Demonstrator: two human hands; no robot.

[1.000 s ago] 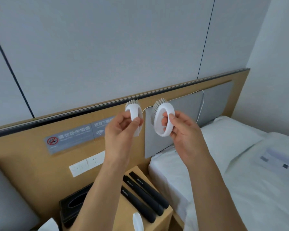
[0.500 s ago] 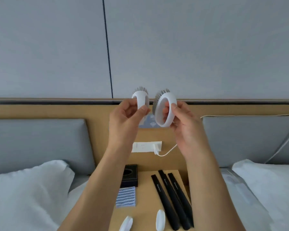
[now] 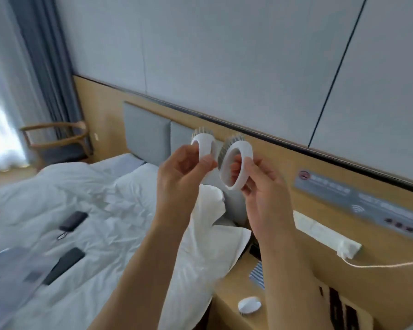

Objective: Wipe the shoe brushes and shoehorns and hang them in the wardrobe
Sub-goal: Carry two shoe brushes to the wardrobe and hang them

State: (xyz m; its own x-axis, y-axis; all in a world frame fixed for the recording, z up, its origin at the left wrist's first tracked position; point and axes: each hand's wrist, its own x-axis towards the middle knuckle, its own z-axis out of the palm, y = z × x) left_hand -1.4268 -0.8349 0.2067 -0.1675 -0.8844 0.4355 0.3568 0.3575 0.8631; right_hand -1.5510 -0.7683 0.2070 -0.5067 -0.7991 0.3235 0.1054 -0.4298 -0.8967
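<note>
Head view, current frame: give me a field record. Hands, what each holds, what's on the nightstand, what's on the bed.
left hand: left hand pinches a white ring-shaped plastic shoe brush with grey bristles, raised in the air
right hand: right hand holds a second white ring-shaped shoe brush, fingers through its loop
brush contact: the two sit close together; touching or not, unclear
wooden nightstand: a white oval brush, a blue striped cloth, black items at the right edge, blurred
white bed: dark flat objects, blurred
wardrobe: not in view

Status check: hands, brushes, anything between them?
Left hand pinches left brush. Right hand grips right brush. Brushes apart, held above bed.
</note>
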